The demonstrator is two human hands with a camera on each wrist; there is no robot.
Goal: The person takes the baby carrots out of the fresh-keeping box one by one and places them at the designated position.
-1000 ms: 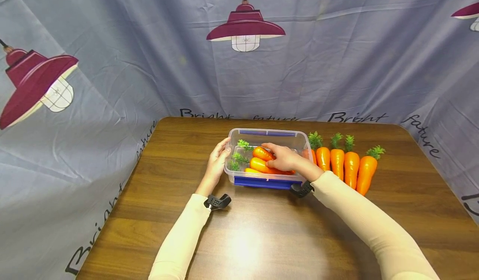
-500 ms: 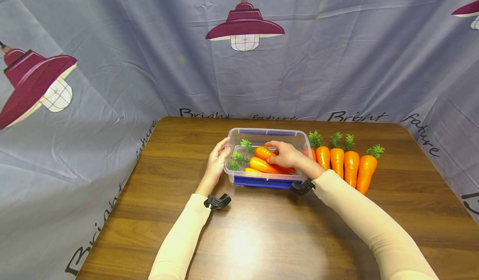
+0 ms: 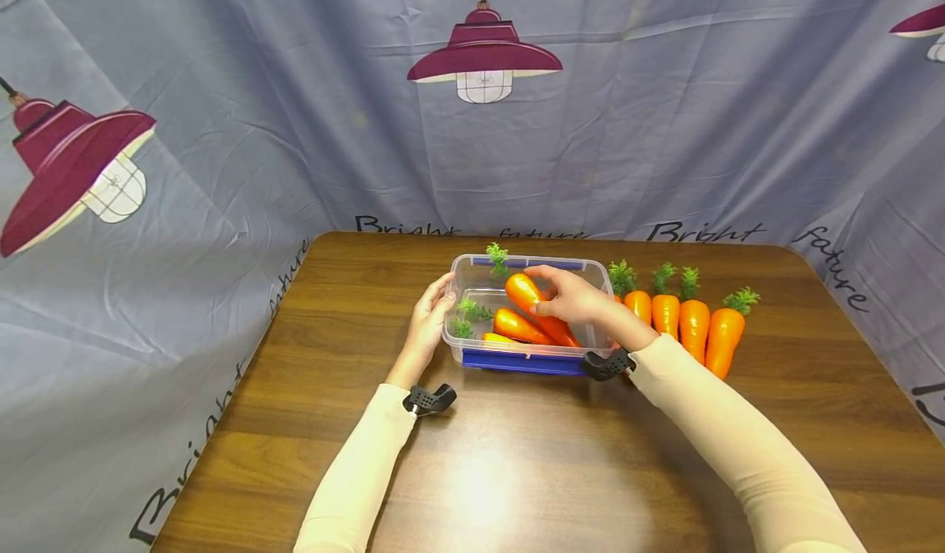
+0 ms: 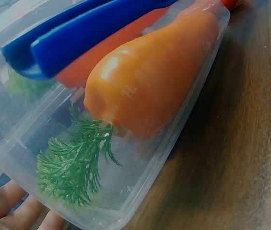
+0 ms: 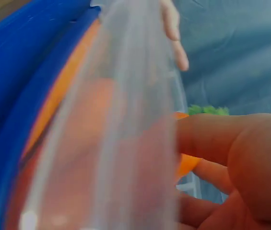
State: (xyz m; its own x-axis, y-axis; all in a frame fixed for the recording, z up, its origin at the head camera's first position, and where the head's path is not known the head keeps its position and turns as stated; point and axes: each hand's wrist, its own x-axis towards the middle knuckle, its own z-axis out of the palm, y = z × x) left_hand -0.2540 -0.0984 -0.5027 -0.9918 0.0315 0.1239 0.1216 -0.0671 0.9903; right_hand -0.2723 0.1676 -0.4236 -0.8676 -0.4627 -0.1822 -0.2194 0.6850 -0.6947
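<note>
A clear plastic storage box with blue clips stands on the wooden table. Inside lie several orange carrots with green tops; one carrot rests low, and another shows through the wall in the left wrist view. My right hand pinches a carrot between thumb and fingers. That carrot tilts, its leafy top raised at the box's back rim and its tip down among the others. With fingers fairly straight, my left hand rests against the left wall of the box; its fingers appear outside the plastic.
Several more carrots lie side by side on the table, right of the box, tops pointing away. My right forearm partly covers them. A grey curtain printed with lamps hangs behind the table.
My right hand has lifted the carrot's leafy end up and back from the others and moved slightly right. The left hand and the box have stayed in place.
</note>
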